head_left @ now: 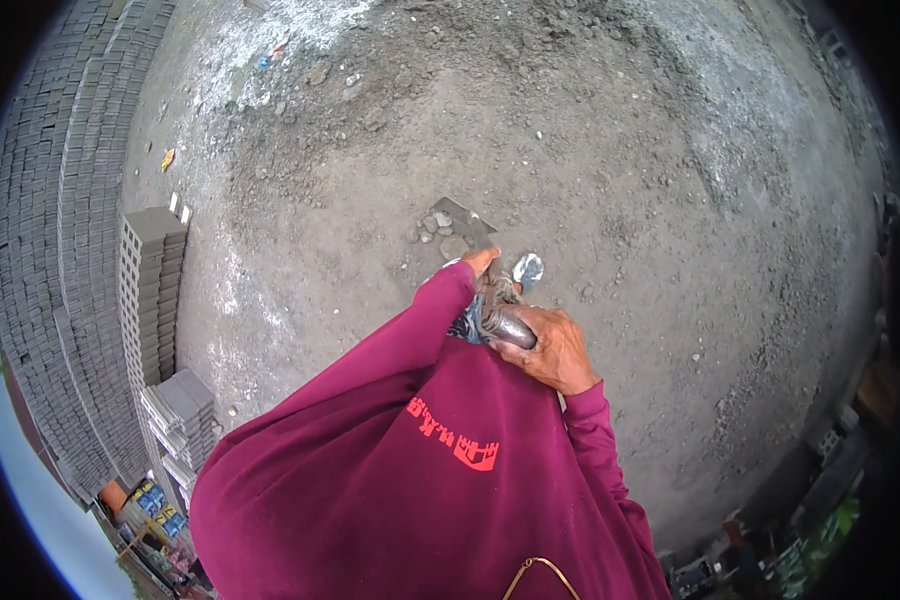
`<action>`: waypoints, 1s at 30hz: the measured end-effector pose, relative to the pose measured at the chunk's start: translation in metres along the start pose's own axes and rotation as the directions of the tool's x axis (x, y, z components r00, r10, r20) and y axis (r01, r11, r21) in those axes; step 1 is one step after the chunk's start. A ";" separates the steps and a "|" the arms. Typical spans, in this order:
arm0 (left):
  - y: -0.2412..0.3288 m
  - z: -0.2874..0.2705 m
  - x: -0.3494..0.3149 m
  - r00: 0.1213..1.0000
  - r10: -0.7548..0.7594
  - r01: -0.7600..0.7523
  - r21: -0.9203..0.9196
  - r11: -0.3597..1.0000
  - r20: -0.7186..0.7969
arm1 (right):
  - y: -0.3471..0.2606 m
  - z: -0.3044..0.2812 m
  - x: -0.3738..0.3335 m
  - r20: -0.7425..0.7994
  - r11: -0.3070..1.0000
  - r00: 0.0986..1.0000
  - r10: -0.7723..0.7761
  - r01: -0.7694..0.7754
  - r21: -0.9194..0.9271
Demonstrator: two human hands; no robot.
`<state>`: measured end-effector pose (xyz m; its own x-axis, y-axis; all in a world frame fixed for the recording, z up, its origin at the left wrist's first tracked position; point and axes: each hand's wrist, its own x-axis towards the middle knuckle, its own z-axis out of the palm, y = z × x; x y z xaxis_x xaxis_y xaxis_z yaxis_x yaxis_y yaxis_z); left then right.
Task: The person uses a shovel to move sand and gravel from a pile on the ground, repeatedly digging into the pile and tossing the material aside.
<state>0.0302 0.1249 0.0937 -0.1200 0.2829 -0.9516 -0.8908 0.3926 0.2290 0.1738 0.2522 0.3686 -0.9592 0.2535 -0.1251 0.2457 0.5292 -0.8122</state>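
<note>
A shovel runs away from my body, its flat grey blade low over the ground. My right hand is wrapped round the worn end of the shovel handle, close to my belly. Farther down, my left hand grips the shaft, its fingers partly hidden by the sleeve. Several grey stones lie against the left side of the blade, with a larger flat stone just nearer. Whether the blade touches the ground I cannot tell.
My shoe stands right of the shaft on the sandy ground. Loose gravel spreads ahead. Long rows of stacked grey blocks line the left, with a shorter block stack nearer. Colourful packages sit at the lower left.
</note>
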 end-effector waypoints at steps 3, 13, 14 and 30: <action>-0.010 0.044 -0.010 0.999 0.026 -0.028 -0.069 0.997 -0.031 | 0.023 -0.006 -0.018 0.022 0.984 0.989 0.143 -0.145 0.102; 0.031 0.117 0.028 0.980 0.166 -0.201 -0.570 0.796 -0.113 | 0.019 -0.089 0.029 -0.002 0.972 0.989 0.151 -0.148 0.180; 0.043 0.130 0.015 0.982 0.162 -0.188 -0.620 0.762 -0.099 | 0.015 -0.106 0.030 -0.029 0.977 0.990 0.139 -0.132 0.170; 0.538 0.406 0.093 0.811 0.536 -0.208 -0.742 0.638 0.233 | 0.064 -0.356 0.240 -0.399 0.847 0.916 0.044 -0.245 -0.471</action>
<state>-0.2823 0.7182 0.2118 -0.4726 0.6442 -0.6014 -0.8682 -0.4575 0.1922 0.0089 0.6355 0.4894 -0.8124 0.5780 0.0772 0.5094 0.7678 -0.3887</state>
